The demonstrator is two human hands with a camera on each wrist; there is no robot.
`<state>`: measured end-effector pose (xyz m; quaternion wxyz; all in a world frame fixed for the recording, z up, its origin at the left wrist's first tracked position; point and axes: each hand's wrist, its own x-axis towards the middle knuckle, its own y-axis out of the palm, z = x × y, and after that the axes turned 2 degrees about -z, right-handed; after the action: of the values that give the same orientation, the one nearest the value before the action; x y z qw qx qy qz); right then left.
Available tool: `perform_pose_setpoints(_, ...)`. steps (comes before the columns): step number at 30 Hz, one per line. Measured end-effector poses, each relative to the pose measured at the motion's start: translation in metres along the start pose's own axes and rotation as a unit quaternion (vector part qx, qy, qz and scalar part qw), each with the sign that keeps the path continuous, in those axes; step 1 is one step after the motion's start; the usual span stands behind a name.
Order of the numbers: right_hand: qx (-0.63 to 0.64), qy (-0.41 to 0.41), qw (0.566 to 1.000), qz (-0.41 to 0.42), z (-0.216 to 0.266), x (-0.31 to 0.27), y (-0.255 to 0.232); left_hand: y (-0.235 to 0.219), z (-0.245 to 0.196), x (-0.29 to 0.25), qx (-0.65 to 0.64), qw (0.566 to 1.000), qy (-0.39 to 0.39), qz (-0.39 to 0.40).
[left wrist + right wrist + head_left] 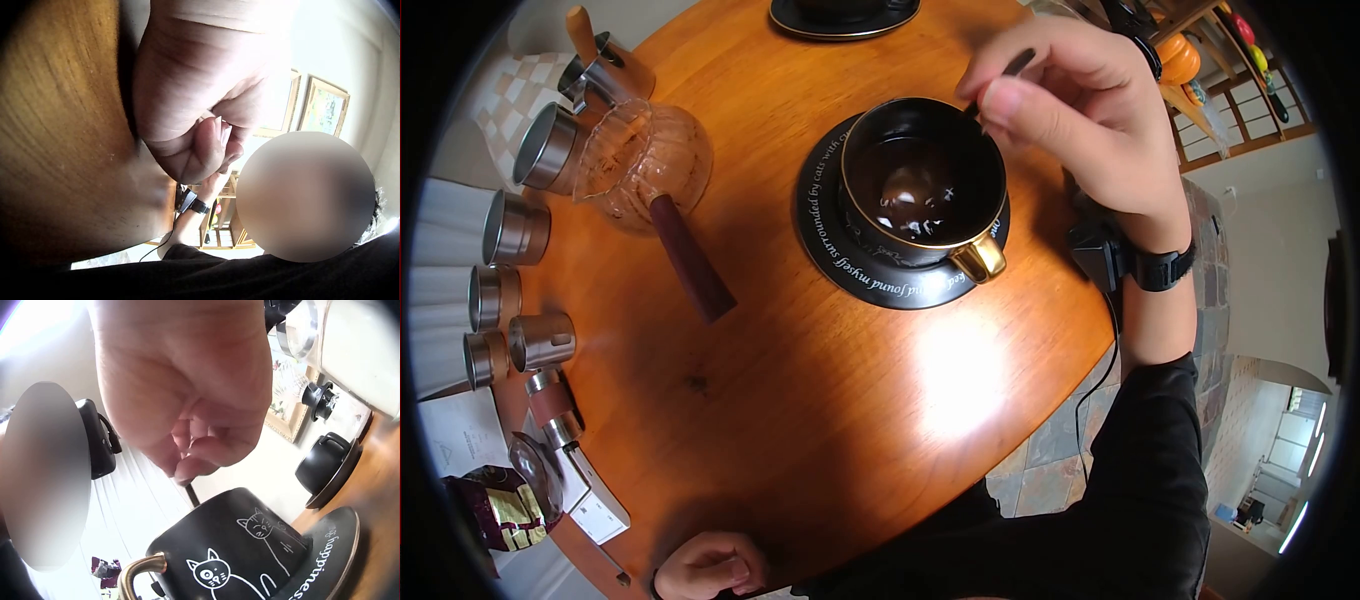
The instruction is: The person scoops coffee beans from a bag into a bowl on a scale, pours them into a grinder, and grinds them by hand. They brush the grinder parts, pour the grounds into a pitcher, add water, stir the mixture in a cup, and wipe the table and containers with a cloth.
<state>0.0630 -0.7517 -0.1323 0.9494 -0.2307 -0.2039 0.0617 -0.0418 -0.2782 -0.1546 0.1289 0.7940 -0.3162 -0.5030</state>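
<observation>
In the head view, my right hand (1095,125) pinches the dark handle of a thin spoon (1021,62) between thumb and fingers. Its lower part goes down over the rim into a black cup (912,252) with a gold handle. Dark liquid (900,180) with a paler patch fills part of the cup, hiding the spoon's bowl. Beneath sits a black saucer (825,245) with white lettering. White cat drawings mark the cup's side in the right wrist view. My left hand (710,568) rests at the near table edge, loosely curled and holding nothing.
Left of the cup stands a glass pot (640,165) with a dark wooden handle. Several metal canisters (518,226) line the table's left side. Another black saucer (845,30) lies at the far edge. A black device (1097,255) with a cable sits by my right wrist.
</observation>
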Motion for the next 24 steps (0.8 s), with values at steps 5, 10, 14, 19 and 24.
perform_pose_setpoints(5, -0.012, 0.027, 1.000, -0.005, 0.002, 0.003, 0.008, -0.001, 0.001, 0.001, -0.003, 1.000, 0.001, 0.005)
perform_pose_setpoints(10, 0.088, 0.060, 0.994, 0.032, 0.001, 0.010, -0.003, -0.001, 0.003, -0.001, -0.019, 1.000, 0.001, -0.004)
perform_pose_setpoints(14, 0.100, 0.072, 0.992, -0.001, -0.001, 0.008, 0.003, 0.000, 0.002, 0.000, -0.017, 1.000, 0.003, -0.008)
perform_pose_setpoints(19, 0.090, 0.033, 0.995, 0.036, -0.001, 0.006, -0.006, -0.001, 0.002, 0.001, -0.014, 1.000, 0.007, -0.004)
perform_pose_setpoints(24, 0.075, 0.088, 0.993, 0.006, -0.004, 0.008, -0.006, -0.001, 0.002, 0.000, -0.012, 1.000, 0.008, -0.005)
